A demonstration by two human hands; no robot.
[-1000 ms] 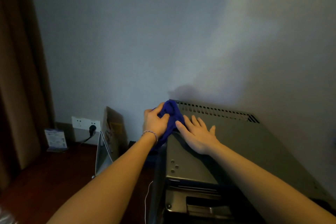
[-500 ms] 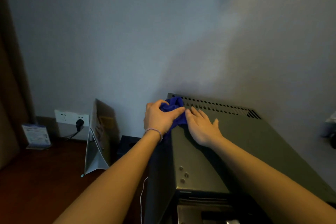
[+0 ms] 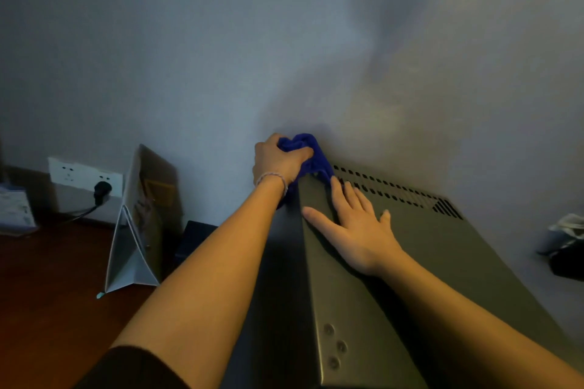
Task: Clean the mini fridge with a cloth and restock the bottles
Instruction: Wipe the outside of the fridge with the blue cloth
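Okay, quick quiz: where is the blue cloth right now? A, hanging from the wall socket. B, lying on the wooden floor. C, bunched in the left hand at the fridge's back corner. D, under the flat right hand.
C: the left hand grips the bunched blue cloth at the fridge's back corner.

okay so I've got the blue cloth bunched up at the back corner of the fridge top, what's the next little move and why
Probably draw the blue cloth toward you along the left edge of the fridge top. The left hand grips it bunched at the far left corner by the wall, while the right hand lies flat on the top, steadying it. The near stretch of that edge looks not yet reached.
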